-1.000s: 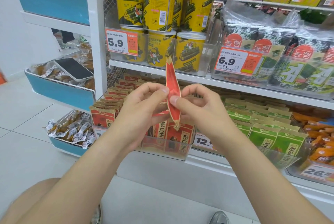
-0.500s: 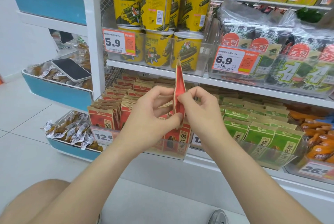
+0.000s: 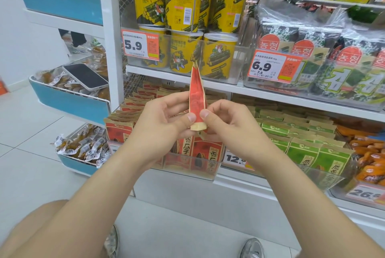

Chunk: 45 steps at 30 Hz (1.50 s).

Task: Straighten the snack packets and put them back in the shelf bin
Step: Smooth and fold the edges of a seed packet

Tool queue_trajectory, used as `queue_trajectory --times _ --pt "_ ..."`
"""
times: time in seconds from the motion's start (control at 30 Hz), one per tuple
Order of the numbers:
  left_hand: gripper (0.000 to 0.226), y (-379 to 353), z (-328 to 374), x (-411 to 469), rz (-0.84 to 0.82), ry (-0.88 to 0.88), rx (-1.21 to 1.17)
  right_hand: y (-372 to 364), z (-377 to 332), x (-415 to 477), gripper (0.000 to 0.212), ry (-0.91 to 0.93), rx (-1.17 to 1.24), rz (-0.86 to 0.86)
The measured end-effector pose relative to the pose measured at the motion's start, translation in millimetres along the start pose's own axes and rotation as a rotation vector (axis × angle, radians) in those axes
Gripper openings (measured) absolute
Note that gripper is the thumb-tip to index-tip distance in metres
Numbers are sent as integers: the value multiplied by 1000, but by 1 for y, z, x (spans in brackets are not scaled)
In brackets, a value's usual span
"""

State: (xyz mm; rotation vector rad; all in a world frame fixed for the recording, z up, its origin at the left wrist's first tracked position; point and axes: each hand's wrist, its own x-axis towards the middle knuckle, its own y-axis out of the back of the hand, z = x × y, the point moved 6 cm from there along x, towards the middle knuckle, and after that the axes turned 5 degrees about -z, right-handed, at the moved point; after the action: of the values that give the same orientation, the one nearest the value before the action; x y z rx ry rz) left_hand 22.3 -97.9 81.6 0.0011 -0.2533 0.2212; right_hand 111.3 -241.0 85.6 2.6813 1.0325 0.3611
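Observation:
A red and tan snack packet (image 3: 196, 91) stands upright and edge-on in front of the shelf, held between both hands. My left hand (image 3: 166, 118) pinches its lower left side with the thumb on the front. My right hand (image 3: 227, 120) pinches its lower right side, thumb beside the left thumb. Below and behind the hands a clear shelf bin (image 3: 208, 171) holds rows of matching red packets (image 3: 118, 128), standing upright.
Green packets (image 3: 302, 149) fill the bin to the right and orange packets (image 3: 366, 153) lie further right. Yellow tubs (image 3: 183, 7) and seaweed packs (image 3: 312, 55) stand on the shelf above. A phone (image 3: 85, 76) lies on a blue side bin at left.
Both hands have slid down to the packet's bottom end, and the packet now stands taller above them. The view has shifted slightly.

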Motion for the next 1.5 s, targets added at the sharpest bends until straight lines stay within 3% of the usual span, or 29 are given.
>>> queue_trajectory --times 0.5,0.67,0.77,0.93,1.07,1.17,1.3,1.4,1.5 --pt "41 6 -11 5 62 131 -156 -5 3 0 28 -43 130 -58" --pt "33 4 -7 3 95 155 -228 0 3 -2 18 -15 -76 -8" --pt "12 0 -6 2 93 155 -224 1 5 -2 30 -27 -100 19" --pt "25 -5 -9 0 94 178 -145 9 3 -2 56 21 -427 195" --pt "23 1 -11 3 121 213 -176 22 4 -2 51 -72 -76 232" --pt "28 3 -13 4 115 243 -235 20 1 -5 39 -147 212 144" --pt "27 8 -17 4 131 270 -43 11 2 -5 23 -158 180 8" --pt "26 14 -16 3 213 226 84 11 3 -4 22 -153 166 39" --pt "31 10 -7 0 188 141 225 13 1 -4 18 -117 105 86"
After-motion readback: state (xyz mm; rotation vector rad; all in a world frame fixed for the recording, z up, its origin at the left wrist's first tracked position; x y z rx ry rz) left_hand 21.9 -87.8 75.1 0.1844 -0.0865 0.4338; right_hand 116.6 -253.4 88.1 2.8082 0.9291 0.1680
